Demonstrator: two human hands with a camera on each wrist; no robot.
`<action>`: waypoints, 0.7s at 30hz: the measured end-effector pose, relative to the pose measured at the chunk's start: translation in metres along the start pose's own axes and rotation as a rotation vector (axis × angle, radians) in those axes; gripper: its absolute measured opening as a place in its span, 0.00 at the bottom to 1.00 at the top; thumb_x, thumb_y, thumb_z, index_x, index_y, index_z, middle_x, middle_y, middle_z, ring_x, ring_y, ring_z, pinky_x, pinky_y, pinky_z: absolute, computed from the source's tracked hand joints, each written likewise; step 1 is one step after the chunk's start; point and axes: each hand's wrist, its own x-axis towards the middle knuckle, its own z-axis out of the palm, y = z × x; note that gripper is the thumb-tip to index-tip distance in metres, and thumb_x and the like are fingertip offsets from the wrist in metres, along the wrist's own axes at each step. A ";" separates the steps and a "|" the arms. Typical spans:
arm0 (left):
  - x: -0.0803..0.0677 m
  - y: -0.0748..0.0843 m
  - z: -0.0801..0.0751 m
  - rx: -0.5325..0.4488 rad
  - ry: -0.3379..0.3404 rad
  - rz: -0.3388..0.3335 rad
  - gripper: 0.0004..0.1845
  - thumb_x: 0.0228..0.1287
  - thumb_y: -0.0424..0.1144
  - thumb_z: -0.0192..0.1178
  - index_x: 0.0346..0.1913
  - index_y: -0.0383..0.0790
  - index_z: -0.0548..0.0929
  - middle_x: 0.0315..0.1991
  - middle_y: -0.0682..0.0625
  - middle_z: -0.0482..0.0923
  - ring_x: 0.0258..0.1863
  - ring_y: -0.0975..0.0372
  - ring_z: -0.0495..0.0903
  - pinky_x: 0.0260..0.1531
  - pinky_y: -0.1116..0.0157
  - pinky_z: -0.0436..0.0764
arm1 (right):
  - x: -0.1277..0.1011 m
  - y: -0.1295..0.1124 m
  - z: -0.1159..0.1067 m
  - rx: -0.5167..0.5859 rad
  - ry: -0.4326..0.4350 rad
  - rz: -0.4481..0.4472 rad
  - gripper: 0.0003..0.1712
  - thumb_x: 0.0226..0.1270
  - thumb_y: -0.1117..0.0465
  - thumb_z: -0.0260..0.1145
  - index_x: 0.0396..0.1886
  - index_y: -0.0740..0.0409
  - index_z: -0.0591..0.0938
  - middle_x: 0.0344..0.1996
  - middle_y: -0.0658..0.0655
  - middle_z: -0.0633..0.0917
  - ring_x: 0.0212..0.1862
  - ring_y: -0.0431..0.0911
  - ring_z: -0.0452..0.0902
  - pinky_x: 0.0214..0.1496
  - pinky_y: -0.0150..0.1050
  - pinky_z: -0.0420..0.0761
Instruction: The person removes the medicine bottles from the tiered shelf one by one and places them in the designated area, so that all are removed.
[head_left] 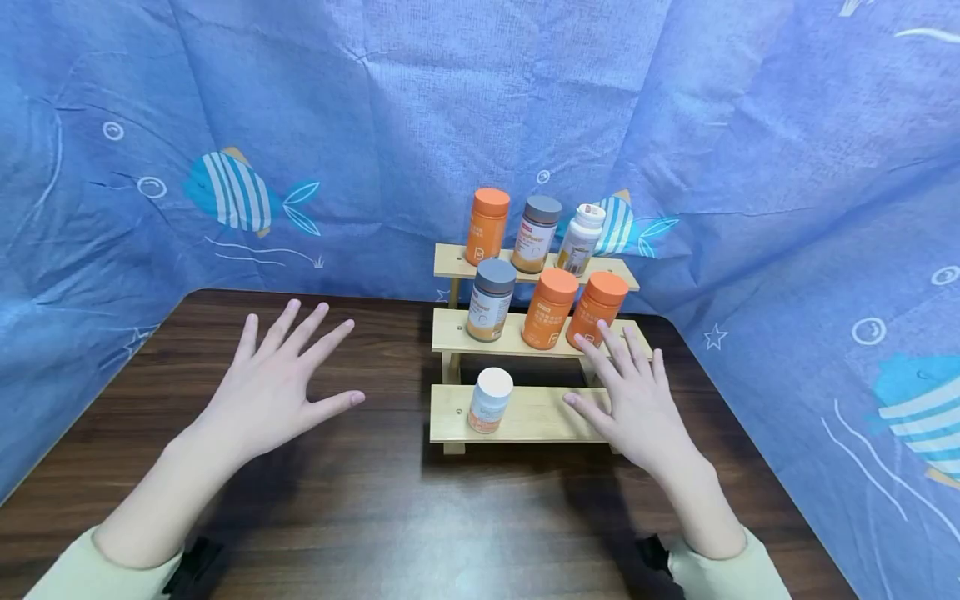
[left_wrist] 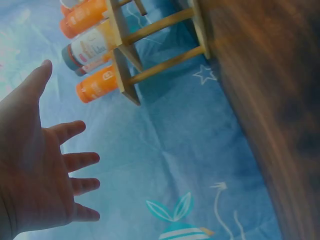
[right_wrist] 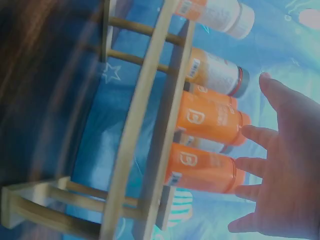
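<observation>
A three-tier wooden shelf (head_left: 525,414) stands on the dark wooden table (head_left: 375,500). Its top tier holds an orange bottle (head_left: 487,226), a grey-lidded bottle (head_left: 536,234) and a white bottle (head_left: 581,240). On the middle tier are a grey-lidded bottle (head_left: 491,299) and two orange bottles (head_left: 550,307) (head_left: 596,309). One white-lidded bottle (head_left: 490,400) stands on the bottom tier. My left hand (head_left: 288,367) hovers over the table left of the shelf, fingers spread, holding nothing. My right hand (head_left: 618,375) is spread above the bottom tier's right end, fingertips close to the right orange bottle (right_wrist: 200,168).
Blue cloth with a fish print (head_left: 232,192) hangs behind and at both sides of the table. The table's right rear corner (head_left: 667,321) lies just behind the shelf. Bare tabletop stretches in front of the shelf and to its left.
</observation>
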 end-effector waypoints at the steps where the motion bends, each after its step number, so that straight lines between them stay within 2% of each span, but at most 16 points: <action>1: 0.002 0.001 -0.002 0.002 0.002 0.004 0.44 0.48 0.74 0.43 0.67 0.57 0.55 0.69 0.46 0.50 0.69 0.50 0.38 0.60 0.45 0.24 | 0.000 0.002 -0.002 0.001 0.005 0.001 0.40 0.55 0.32 0.52 0.67 0.34 0.54 0.70 0.49 0.48 0.70 0.50 0.32 0.63 0.64 0.39; 11: 0.027 0.009 -0.019 0.018 0.074 0.053 0.43 0.49 0.73 0.43 0.67 0.57 0.55 0.68 0.46 0.52 0.69 0.50 0.40 0.61 0.41 0.37 | 0.009 0.022 -0.016 0.053 0.057 0.016 0.39 0.58 0.38 0.55 0.68 0.36 0.53 0.70 0.49 0.48 0.70 0.50 0.33 0.64 0.63 0.39; 17: 0.050 0.019 -0.026 0.006 0.152 0.092 0.42 0.52 0.72 0.43 0.68 0.56 0.54 0.68 0.47 0.52 0.69 0.52 0.42 0.63 0.44 0.40 | 0.017 0.034 -0.020 0.105 0.078 0.008 0.36 0.62 0.42 0.54 0.68 0.38 0.55 0.69 0.51 0.50 0.70 0.51 0.37 0.62 0.65 0.44; 21: 0.066 0.025 -0.028 -0.012 0.186 0.113 0.41 0.53 0.71 0.43 0.68 0.55 0.54 0.68 0.47 0.51 0.69 0.52 0.43 0.63 0.44 0.40 | 0.023 0.045 -0.021 0.132 0.107 -0.002 0.35 0.62 0.44 0.55 0.67 0.41 0.56 0.68 0.54 0.54 0.70 0.52 0.40 0.63 0.62 0.47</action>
